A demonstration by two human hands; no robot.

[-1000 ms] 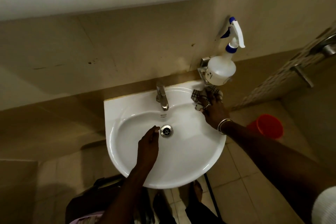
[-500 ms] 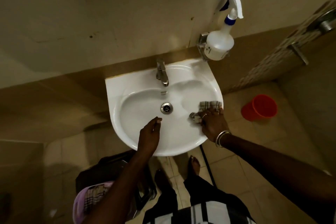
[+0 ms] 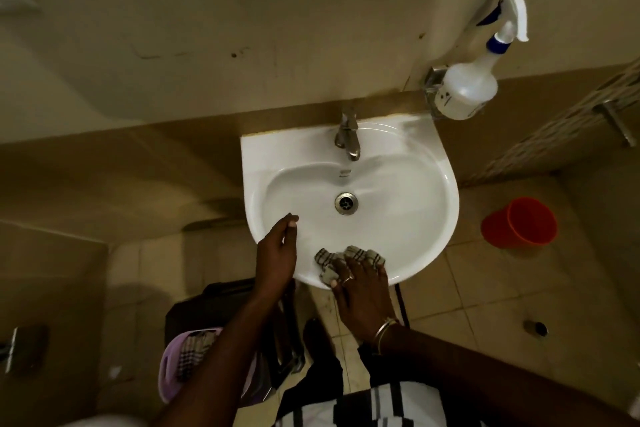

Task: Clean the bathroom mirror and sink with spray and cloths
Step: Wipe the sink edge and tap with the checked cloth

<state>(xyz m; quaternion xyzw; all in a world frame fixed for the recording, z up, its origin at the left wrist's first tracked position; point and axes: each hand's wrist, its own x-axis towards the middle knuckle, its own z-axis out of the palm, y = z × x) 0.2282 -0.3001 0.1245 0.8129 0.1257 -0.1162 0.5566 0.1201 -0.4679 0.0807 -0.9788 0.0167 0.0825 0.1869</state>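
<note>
Low at the left, a lavender basket [image 3: 169, 362] holds a second checked cloth [image 3: 194, 347]. Next comes the left hand [image 3: 277, 253], which lies over the front-left rim of the white sink [image 3: 426, 163] with its fingers straight and close together, holding nothing (whether it touches the porcelain I cannot tell). At the back of the basin stands the metal faucet [image 3: 348, 139], with the drain [image 3: 345, 203] in the middle of the bowl. The checked cloth [image 3: 349, 258] lies bunched on the sink's front rim, near its middle. The right hand [image 3: 363, 298], with bangles [image 3: 384, 331] on its wrist, presses on the cloth with spread fingers, thumb at its near fold. Further right, a white spray bottle [image 3: 465, 90] with a blue-and-white trigger sits in a wall holder just beside the sink's back corner. A red bucket [image 3: 519, 222] stands on the tiled floor.
</note>
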